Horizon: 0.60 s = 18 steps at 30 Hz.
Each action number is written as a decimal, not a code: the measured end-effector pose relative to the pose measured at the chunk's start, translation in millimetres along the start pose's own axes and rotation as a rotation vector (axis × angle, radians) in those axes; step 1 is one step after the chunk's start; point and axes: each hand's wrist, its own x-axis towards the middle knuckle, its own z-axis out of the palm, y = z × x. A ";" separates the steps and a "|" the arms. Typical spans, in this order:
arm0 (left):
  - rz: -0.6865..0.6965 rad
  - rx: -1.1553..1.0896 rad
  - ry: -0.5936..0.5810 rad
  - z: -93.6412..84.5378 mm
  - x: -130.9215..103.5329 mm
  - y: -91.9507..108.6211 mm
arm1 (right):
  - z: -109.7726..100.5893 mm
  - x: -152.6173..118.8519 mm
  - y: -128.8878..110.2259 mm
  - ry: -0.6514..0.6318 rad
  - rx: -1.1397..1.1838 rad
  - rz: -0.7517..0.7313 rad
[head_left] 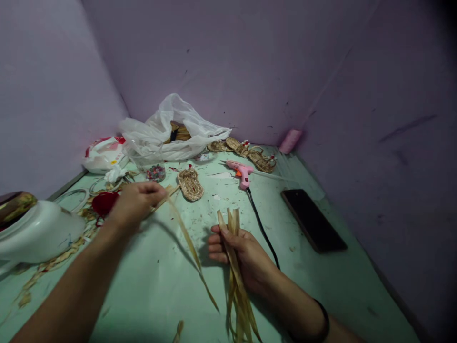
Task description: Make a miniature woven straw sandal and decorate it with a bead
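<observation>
My left hand (pixel 137 200), closed in a pinch, holds a long dried straw strip (pixel 191 245) that trails down to the right across the table. In my right hand (pixel 246 255) is a bundle of flat, pale straw strips (pixel 235 281), clamped under the thumb, with the ends hanging below. A small woven straw slipper (pixel 191 183) with a red bead at its top lies just beyond my left hand. Past my right hand rests a pink glue gun (pixel 241 171), its black cord curving down behind the hand.
A black phone (pixel 314 219) lies at the right. At the back are woven slippers (pixel 250 152), a crumpled plastic bag (pixel 171 128) and a pink thread spool (pixel 290 141). A bead container (pixel 155 172), red object (pixel 105 204) and white pot (pixel 39 231) stand at the left.
</observation>
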 end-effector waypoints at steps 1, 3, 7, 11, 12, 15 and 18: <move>-0.020 0.189 0.094 -13.4 7.8 -4.0 | -0.5 0.6 -0.3 0.010 0.001 0.001; 0.054 0.580 0.114 -33.3 18.4 -11.1 | -1.1 1.6 -0.2 0.020 0.008 0.004; 0.224 0.599 0.312 -28.2 12.6 -13.0 | -0.6 2.5 1.3 0.000 0.016 0.022; 0.350 0.225 0.128 18.8 -19.8 -0.5 | 2.0 1.3 4.7 -0.090 -0.022 0.030; 0.326 0.179 0.000 30.5 -28.6 3.0 | 2.7 0.7 6.2 -0.114 -0.035 0.035; 0.037 -0.173 -0.445 54.8 -49.1 11.3 | 3.4 -0.2 12.3 -0.152 -0.090 0.037; -0.085 -0.267 -0.499 62.3 -56.8 15.6 | 2.7 0.6 18.1 -0.151 -0.155 0.031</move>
